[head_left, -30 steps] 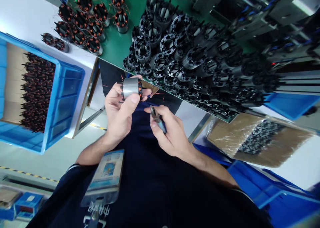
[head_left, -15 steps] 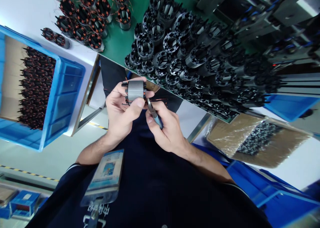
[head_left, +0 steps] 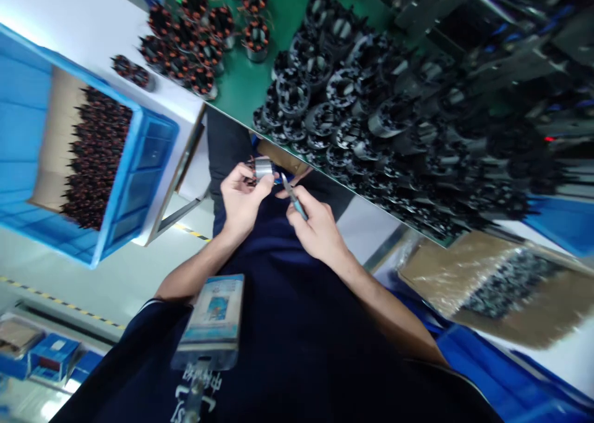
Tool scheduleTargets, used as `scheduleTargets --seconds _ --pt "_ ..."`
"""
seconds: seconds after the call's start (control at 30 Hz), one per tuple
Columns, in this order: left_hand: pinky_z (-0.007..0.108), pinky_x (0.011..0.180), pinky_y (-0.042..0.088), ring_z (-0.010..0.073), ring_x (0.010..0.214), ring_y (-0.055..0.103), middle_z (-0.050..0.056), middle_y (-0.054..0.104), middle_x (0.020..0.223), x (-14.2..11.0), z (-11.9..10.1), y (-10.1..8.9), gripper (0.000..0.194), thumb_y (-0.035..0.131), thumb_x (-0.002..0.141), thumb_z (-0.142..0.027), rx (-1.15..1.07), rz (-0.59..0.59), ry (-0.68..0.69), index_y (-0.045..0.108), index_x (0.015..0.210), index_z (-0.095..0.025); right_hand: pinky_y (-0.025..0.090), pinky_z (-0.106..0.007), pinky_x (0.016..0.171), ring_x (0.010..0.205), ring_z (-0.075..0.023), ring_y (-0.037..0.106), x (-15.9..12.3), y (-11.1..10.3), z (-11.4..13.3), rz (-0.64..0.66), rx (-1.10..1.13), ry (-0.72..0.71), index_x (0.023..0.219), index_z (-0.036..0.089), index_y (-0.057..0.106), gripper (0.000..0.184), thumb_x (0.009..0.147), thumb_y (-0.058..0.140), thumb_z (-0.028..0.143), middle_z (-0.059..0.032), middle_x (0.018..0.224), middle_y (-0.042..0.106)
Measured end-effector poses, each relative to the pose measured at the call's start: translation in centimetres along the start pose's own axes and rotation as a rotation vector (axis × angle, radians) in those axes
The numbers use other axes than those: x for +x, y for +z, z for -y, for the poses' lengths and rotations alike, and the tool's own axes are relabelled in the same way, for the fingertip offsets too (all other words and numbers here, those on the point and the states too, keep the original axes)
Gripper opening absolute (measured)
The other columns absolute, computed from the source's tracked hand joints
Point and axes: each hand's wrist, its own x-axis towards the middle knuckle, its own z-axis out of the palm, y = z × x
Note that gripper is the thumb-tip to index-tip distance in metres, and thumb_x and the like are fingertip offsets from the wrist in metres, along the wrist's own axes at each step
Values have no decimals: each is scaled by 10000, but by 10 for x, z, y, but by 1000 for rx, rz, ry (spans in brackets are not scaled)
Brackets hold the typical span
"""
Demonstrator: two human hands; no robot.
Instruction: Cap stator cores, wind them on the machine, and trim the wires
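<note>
Left grip (head_left: 265,177) clamped on a wound metal core (head_left: 263,168), right grip (head_left: 288,201) closed around cutters (head_left: 295,199), tips blurred

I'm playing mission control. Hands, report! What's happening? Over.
Left hand: gripping short silver-and-black metal cylinder. Right hand: holding slim metal tool with blue-green handle, its tip near the cylinder. Anything in the way: too blurry to tell.
</note>
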Motion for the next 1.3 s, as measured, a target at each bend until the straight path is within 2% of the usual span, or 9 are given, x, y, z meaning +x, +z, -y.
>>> scheduleTargets --seconds 0.1,0.23,0.5,0.6,0.73,0.87,1.07,1.2,1.3 --pt "258 795 684 202 896 896 20 812 961 8 6 -23 870 1177 588 -778 11 -122 -152 567 821 -203 519 -354 778 643 -221 649 11 -4 -23 82 -189 152 1450 225 837 523 1021 575 370 -9 812 785" --pt "325 795 700 266 913 914 86 856 1103 13 -26 -85 803 1114 638 -804 85 -237 -39 674 940 -204 556 -400 809 669 -278 712 19 -12 -49 136 -353 181 1523 231 807 599 1044 524 452 -55 858 843" --pt "314 951 567 195 1025 697 -14 667 938 42 -193 -307 580 1130 670 -502 564 -729 437 667 890 -231 637 -512 868 705 -365 790 34 -23 -62 231 -545 222 1539 214 780 745 1014 449 627 -118 914 885" --pt "342 1042 513 189 1012 596 -15 624 923 54 -239 -386 475 1131 743 -423 924 -785 418 723 859 -211 659 -512 877 780 -385 832 43 -20 -56 280 -593 177 1538 239 784 742 1019 453 653 -114 936 882" --pt "348 1070 491 167 847 489 -55 543 733 69 -253 -451 495 1059 867 -529 1202 -710 205 698 751 -209 680 -520 947 849 -388 867 51 -12 -51 337 -592 138 1525 257 788 709 1041 462 659 -120 984 903" --pt "495 1256 451 307 1137 619 60 719 808 77 -240 -486 497 1040 818 -582 1476 -590 -61 735 706 -205 685 -506 986 974 -386 904 50 -6 -53 366 -600 144 1557 276 771 706 1036 487 658 -120 1084 927" --pt "757 1474 169 454 1527 535 176 891 1301 67 -229 -511 522 941 867 -709 1722 -402 -233 916 961 -196 690 -501 1023 1164 -379 912 45 -2 -60 433 -608 136 1593 273 754 700 1061 467 625 -125 1264 925" --pt "787 1458 269 384 1438 616 129 891 1208 56 -234 -505 611 842 936 -812 1777 -383 -225 876 945 -202 703 -505 1057 1219 -364 908 45 2 -60 448 -613 55 1616 294 743 636 1109 468 562 -118 1347 917" --pt "925 1377 333 387 1326 668 129 872 1105 53 -245 -477 813 668 952 -992 1787 -454 -106 843 952 -198 695 -527 1149 1346 -367 883 42 4 -51 430 -584 -20 1598 257 735 569 1139 467 460 -159 1491 885"
